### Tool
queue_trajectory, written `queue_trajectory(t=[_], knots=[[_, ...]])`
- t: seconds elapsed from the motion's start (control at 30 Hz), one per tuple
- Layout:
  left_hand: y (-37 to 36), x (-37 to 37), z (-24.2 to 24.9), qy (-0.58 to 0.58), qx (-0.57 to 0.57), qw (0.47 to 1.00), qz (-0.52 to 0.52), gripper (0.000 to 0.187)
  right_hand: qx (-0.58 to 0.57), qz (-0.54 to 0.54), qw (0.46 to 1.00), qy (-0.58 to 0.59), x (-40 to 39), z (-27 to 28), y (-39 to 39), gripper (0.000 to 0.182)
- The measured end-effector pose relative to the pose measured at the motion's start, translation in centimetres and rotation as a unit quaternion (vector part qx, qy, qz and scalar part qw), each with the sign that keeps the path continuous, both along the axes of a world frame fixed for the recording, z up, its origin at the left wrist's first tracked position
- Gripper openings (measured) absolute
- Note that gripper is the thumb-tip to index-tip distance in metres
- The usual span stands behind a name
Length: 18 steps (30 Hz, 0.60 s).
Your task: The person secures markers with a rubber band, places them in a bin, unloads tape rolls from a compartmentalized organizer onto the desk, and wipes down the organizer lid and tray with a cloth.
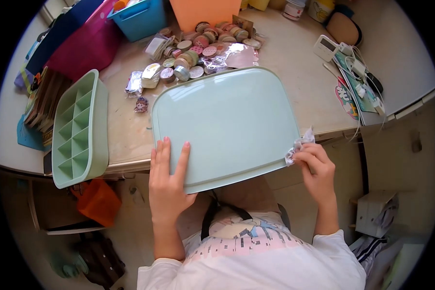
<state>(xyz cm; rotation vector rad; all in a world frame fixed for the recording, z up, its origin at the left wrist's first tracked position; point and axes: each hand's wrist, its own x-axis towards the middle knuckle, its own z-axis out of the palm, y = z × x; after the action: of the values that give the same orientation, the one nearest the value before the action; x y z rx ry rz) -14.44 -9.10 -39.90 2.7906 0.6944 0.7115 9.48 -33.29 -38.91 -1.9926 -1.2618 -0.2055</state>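
A pale green plastic lid [227, 125] lies face up at the desk's front edge, its near side sticking out over my lap. My left hand [169, 176] grips its near left corner, fingers stretched over the top and the thumb partly hidden at the rim. At the near right corner, my right hand [316, 169] pinches a crumpled white tissue [299, 146] against the lid's edge. To the left stands a matching green divided box [101, 121], its compartments facing up. Beyond the lid is a pile of washi tape rolls [183, 60].
Orange [205, 14], blue [139, 21] and magenta [89, 48] bins line the back. On the right lie white cables [360, 67] and a small white device [326, 47]. A small figure charm [141, 105] is left of the lid. An orange bag [99, 203] hangs below the desk.
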Motion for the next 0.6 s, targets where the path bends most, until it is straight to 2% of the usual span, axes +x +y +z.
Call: queue_trajectory(t=[0.07, 0.17, 0.3, 0.43, 0.5, 0.6], knots=[[0.0, 0.0, -0.1, 0.001, 0.005, 1.0, -0.002, 0.081, 0.01, -0.01, 1.0, 0.028, 0.8, 0.0, 0.3, 0.019], [0.2, 0.0, -0.3, -0.001, 0.014, 1.0, -0.002, 0.082, 0.031, -0.1, 0.994, -0.008, 2.0, 0.2, 2.4, 0.012], [0.1, -0.1, -0.4, -0.007, 0.005, 1.0, -0.001, 0.083, 0.035, -0.111, 0.993, -0.007, 2.8, -0.2, 4.0, 0.012], [0.2, -0.1, -0.7, -0.016, 0.012, 1.0, -0.005, 0.083, 0.022, -0.087, 0.996, -0.028, 4.6, 0.1, 4.9, 0.009], [0.3, -0.1, -0.8, -0.02, 0.002, 1.0, -0.011, 0.082, -0.01, -0.036, 0.999, 0.005, 7.1, 0.5, 6.9, 0.008], [0.6, -0.3, -0.9, -0.021, 0.008, 1.0, -0.02, 0.082, -0.037, -0.01, 0.999, -0.015, 11.1, 0.4, 11.6, 0.007]])
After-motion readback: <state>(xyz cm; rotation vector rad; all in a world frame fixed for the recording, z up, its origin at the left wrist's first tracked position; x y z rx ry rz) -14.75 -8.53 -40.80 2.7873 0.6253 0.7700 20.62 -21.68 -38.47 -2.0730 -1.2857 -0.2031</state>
